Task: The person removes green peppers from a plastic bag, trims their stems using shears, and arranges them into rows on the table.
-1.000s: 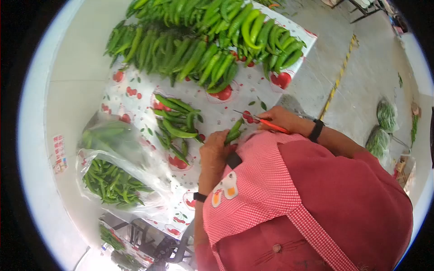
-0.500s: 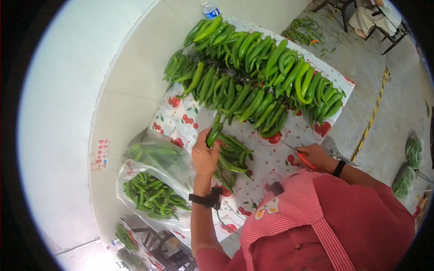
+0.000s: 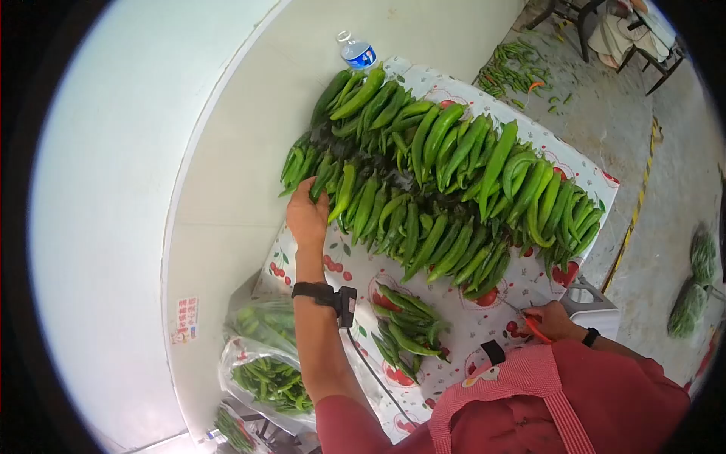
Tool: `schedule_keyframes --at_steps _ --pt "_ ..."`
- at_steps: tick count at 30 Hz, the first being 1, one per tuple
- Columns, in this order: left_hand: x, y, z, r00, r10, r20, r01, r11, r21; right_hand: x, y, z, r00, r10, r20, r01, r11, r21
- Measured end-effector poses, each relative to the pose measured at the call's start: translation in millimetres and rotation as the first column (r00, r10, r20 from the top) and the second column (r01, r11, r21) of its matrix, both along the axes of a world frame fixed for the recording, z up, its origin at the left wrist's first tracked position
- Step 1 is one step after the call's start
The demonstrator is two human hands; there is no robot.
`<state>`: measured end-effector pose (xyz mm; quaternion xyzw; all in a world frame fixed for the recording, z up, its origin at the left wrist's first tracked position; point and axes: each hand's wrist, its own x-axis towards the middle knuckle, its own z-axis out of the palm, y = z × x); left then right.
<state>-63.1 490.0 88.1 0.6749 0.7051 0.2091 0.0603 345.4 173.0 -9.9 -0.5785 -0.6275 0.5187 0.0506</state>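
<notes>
My left hand [image 3: 308, 221] is closed around a green chili pepper [image 3: 323, 180] at the left end of the nearer row of peppers [image 3: 427, 234]. My right hand [image 3: 552, 321] grips red-handled scissors [image 3: 537, 330] near the table's right side, their metal blades pointing left over the cloth. Between my arms lies a small loose pile of peppers [image 3: 408, 321]. A second row of long green peppers [image 3: 454, 144] runs behind the nearer one, with dark material partly visible between the rows.
The table wears a white cherry-print cloth [image 3: 344, 295]. Left of my forearm, a clear plastic bag [image 3: 227, 363] holds more peppers. A water bottle [image 3: 355, 51] stands beyond the far left corner. A pale plastic stool [image 3: 597, 306] is at the right edge. Peppers [image 3: 514, 68] lie on the floor behind.
My left hand has moved from above the small pile to the left end of the nearer row, carrying a pepper. My right hand keeps the scissors at nearly the same place; the view has shifted.
</notes>
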Motion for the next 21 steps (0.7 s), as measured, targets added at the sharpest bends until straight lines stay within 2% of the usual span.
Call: schedule_keyframes --at_steps 1,2,4,5,7,8,10,12,14,16,17,19,21 --pt "-5 8 -10 0.997 -0.004 -0.080 0.001 1.000 -0.031 0 -2 -3 1.000 -0.005 -0.002 0.005 1.000 -0.004" --pt "-9 12 -20 0.997 -0.008 -0.081 0.005 0.999 -0.035 1 -4 -7 1.000 0.003 0.017 -0.003 1.000 0.014" --pt "-18 14 -39 0.975 -0.196 -0.106 0.207 0.973 0.105 1 -4 -9 0.999 0.009 0.037 -0.010 1.000 0.024" --pt "-14 11 -37 0.974 -0.199 -0.104 0.210 0.973 0.100 1 -4 -8 1.000 0.014 0.020 -0.014 1.000 0.025" --pt "-2 2 -26 0.984 -0.033 0.175 0.032 0.999 0.004 2 -6 -12 1.000 0.021 0.005 -0.021 1.000 0.021" --pt "-10 4 -29 0.984 -0.027 0.177 0.028 1.000 0.000 3 -11 -18 1.000 0.011 0.007 -0.012 0.998 0.068" --pt "-30 13 -28 0.964 -0.112 0.240 0.087 0.990 0.110 4 -10 -22 1.000 0.010 0.006 -0.011 0.993 0.117" --pt "-25 14 -12 0.962 -0.066 0.267 0.041 0.994 0.100 4 -7 -18 0.997 0.048 0.054 -0.046 0.998 -0.041" --pt "-19 15 -7 0.956 -0.024 0.293 -0.003 0.996 0.090 5 -12 -19 0.998 0.023 0.058 -0.022 0.999 -0.030" --pt "-16 21 -20 0.981 -0.084 0.176 0.052 0.982 0.179 6 -13 -20 0.998 -0.009 0.065 0.010 1.000 -0.015" --pt "-19 24 -32 0.980 -0.087 0.179 0.054 0.982 0.178 6 -14 -20 0.998 0.005 0.066 -0.005 1.000 0.003" --pt "-25 30 -53 0.987 -0.157 -0.013 0.156 0.958 0.242 8 -17 -25 0.997 0.015 0.072 -0.016 1.000 0.012" --pt "-28 29 -58 0.990 -0.136 -0.025 0.138 0.975 0.175 6 -20 -32 1.000 -0.013 0.021 0.009 0.987 0.159"
